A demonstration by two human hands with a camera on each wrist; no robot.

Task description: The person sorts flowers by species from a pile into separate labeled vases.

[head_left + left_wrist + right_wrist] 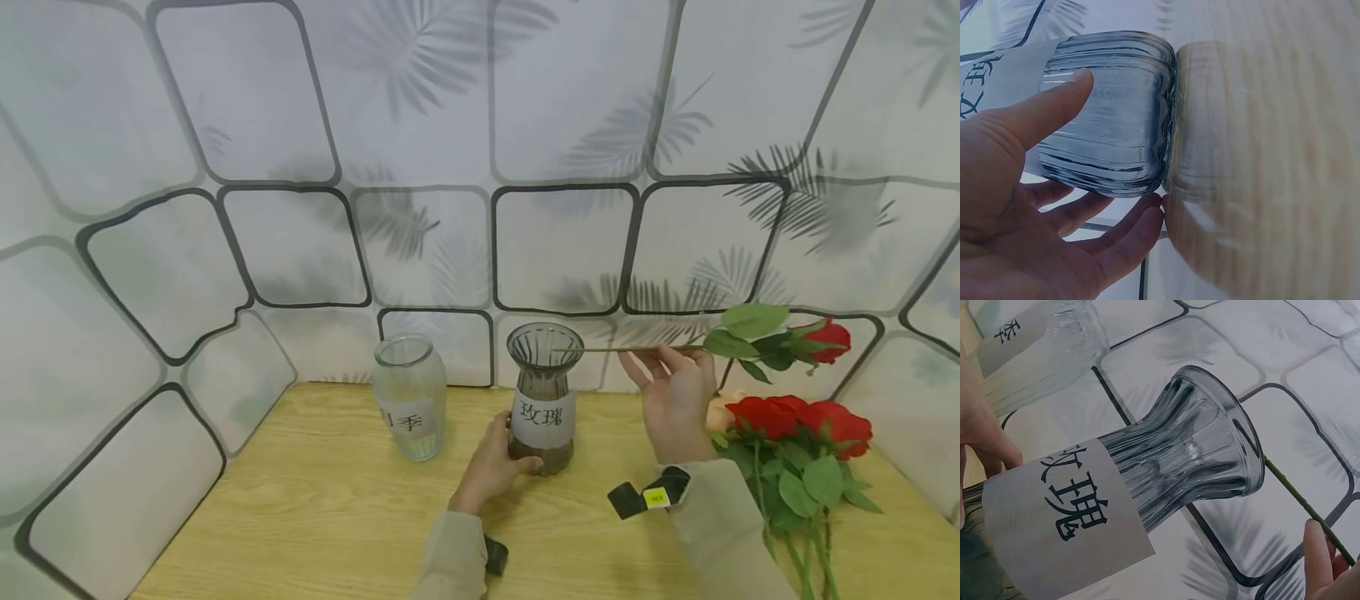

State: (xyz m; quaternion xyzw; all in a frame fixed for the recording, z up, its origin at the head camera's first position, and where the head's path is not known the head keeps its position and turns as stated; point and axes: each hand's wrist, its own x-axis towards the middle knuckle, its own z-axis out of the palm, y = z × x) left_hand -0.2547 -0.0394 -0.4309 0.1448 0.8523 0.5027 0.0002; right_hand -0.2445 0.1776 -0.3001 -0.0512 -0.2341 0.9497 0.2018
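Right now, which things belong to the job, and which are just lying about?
In the job, apparently:
gray vase, held by left fingers
red rose, pinched by right fingers

Just lying or standing by:
clear vase, untouched
flower bunch on the table

Gap between clear vase and dark vase, roses blocking right side

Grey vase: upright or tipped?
Upright: in the head view the grey vase stands base-down on the table, mouth up, left hand gripping its lower part.
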